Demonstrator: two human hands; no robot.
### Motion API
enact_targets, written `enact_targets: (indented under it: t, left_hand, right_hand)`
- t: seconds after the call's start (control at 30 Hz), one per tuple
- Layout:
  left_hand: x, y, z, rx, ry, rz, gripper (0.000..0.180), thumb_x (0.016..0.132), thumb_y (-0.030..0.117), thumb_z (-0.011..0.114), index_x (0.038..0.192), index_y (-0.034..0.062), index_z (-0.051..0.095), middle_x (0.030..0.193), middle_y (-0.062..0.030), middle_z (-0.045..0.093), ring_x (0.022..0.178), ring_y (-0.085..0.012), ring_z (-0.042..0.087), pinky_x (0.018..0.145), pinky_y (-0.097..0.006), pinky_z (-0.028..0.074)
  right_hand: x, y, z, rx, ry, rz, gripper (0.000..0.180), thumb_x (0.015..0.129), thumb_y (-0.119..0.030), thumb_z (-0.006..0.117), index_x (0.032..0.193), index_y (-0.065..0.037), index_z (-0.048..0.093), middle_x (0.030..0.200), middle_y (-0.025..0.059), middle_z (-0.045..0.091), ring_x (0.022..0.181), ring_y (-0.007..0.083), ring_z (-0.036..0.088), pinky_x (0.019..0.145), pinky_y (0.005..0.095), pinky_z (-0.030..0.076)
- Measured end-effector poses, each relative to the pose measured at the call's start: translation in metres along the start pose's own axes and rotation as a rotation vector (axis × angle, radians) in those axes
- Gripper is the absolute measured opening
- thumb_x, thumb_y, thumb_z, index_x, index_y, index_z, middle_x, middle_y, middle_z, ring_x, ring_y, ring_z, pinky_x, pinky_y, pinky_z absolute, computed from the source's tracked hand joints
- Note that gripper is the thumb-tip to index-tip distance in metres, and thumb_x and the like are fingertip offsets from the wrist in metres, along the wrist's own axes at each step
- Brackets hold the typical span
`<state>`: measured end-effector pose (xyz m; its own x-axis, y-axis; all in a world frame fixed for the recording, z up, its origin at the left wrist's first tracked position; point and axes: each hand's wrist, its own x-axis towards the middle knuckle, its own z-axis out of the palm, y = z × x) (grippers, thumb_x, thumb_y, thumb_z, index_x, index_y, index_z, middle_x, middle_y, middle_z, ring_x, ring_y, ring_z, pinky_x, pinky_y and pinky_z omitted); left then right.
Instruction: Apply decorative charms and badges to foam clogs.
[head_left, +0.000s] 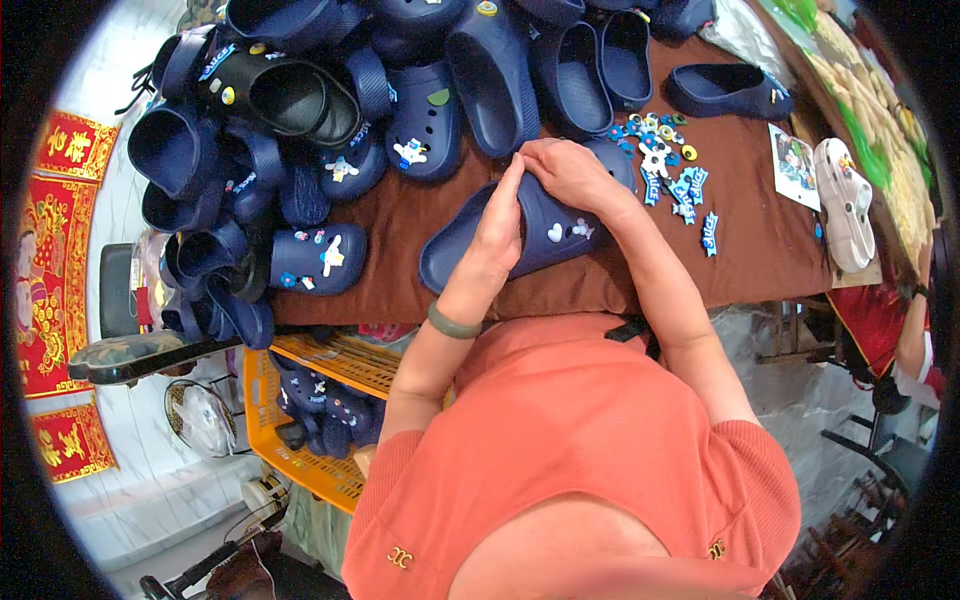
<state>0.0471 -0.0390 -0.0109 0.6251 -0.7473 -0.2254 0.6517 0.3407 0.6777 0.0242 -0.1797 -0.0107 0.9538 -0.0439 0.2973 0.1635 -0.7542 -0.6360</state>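
A navy clog [545, 222] lies on the brown cloth in front of me, heel to the left and toe to the right. White heart-shaped and other small charms sit on its upper. My left hand [498, 222] reaches across the foot opening, its fingers straight and pressed together. Over the clog's far side my right hand [572, 175] is curled, and its fingertips meet those of the left. Both hands are closed against the clog; what is under the fingertips is hidden. Loose charms [655, 155], blue, white and yellow, are scattered right of my right hand, with blue banner-shaped charms [685, 195] among them.
Navy clogs [490, 85] pile up along the far and left sides, with a black clog [290, 95] among them. One decorated clog [320, 258] stands left. At right are a picture card [793, 165] and a white clog [845, 205]. A yellow crate [330, 365] with clogs stands below the table.
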Motion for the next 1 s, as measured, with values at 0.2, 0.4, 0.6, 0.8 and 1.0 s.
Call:
enact_targets:
  t: [0.2, 0.4, 0.6, 0.8, 1.0]
  left_hand:
    - [-0.003, 0.001, 0.004, 0.015, 0.019, -0.011, 0.041, 0.103, 0.033, 0.045, 0.129, 0.0028, 0.053, 0.127, -0.0101, 0.060, 0.114, -0.0194, 0.060, 0.100, -0.036, 0.046]
    - [-0.001, -0.001, 0.000, -0.008, 0.003, -0.044, 0.042, 0.102, 0.034, 0.046, 0.130, 0.0032, 0.053, 0.129, -0.0097, 0.059, 0.115, -0.0187, 0.059, 0.101, -0.035, 0.045]
    - [0.000, -0.004, -0.003, 0.093, 0.035, 0.009, 0.045, 0.102, 0.034, 0.046, 0.133, 0.0022, 0.050, 0.130, -0.0085, 0.058, 0.116, -0.0173, 0.058, 0.101, -0.033, 0.045]
    - [0.000, -0.005, -0.006, 0.130, 0.041, 0.033, 0.046, 0.102, 0.034, 0.046, 0.134, 0.0012, 0.050, 0.131, -0.0088, 0.058, 0.117, -0.0181, 0.058, 0.102, -0.034, 0.045]
    - [0.001, -0.008, -0.007, 0.115, 0.041, 0.023, 0.046, 0.102, 0.034, 0.046, 0.133, 0.0003, 0.050, 0.130, -0.0109, 0.059, 0.115, -0.0197, 0.059, 0.102, -0.034, 0.045]
  right_hand:
    - [0.005, 0.001, 0.007, -0.003, 0.035, 0.028, 0.024, 0.091, -0.019, 0.051, 0.089, -0.001, 0.066, 0.085, 0.0241, 0.066, 0.086, 0.0423, 0.063, 0.078, 0.0516, 0.048]
    - [0.009, 0.000, 0.008, 0.030, 0.021, 0.054, 0.022, 0.089, -0.020, 0.055, 0.087, 0.000, 0.066, 0.085, 0.0240, 0.066, 0.088, 0.0425, 0.063, 0.078, 0.0510, 0.049]
    - [0.014, 0.005, 0.007, 0.017, -0.039, 0.010, 0.021, 0.086, -0.018, 0.057, 0.088, 0.001, 0.064, 0.083, 0.0236, 0.065, 0.085, 0.0424, 0.062, 0.074, 0.0474, 0.048]
    - [0.020, 0.011, 0.009, 0.060, -0.100, 0.000, 0.021, 0.086, -0.020, 0.056, 0.085, -0.001, 0.065, 0.087, 0.0244, 0.066, 0.091, 0.0425, 0.063, 0.079, 0.0499, 0.049]
    - [0.027, 0.018, 0.014, 0.083, -0.064, 0.048, 0.024, 0.089, -0.022, 0.055, 0.087, -0.001, 0.065, 0.088, 0.0236, 0.066, 0.090, 0.0429, 0.063, 0.078, 0.0504, 0.048]
